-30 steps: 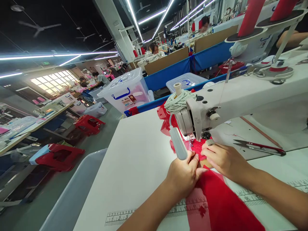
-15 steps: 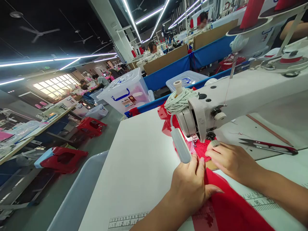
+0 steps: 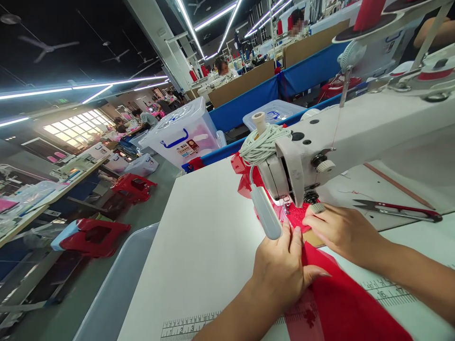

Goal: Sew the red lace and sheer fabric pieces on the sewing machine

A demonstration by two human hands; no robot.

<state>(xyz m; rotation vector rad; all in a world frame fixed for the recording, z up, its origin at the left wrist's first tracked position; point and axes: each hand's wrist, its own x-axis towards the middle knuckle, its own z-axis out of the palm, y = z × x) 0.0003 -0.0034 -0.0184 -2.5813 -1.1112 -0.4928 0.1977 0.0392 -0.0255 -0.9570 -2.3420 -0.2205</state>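
Red fabric, with a sheer panel and a lace part, runs from the table's front edge up under the needle of a white sewing machine. My left hand lies on the fabric just in front of the presser foot, fingers stretched forward and thumb spread to the right. To its right, my right hand pinches the lace edge beside the needle; its fingertips are partly hidden. A grey lamp on a bendable neck hangs above my left fingertips.
Dark-red-handled thread snips and a brown stick lie right of the machine's needle. Ruler markings run along the table's front. A grey bin stands at the table's left side, with a lidded clear box beyond the far edge.
The view has shifted slightly. Both hands keep nearly the same places by the needle, and the red fabric has barely moved.
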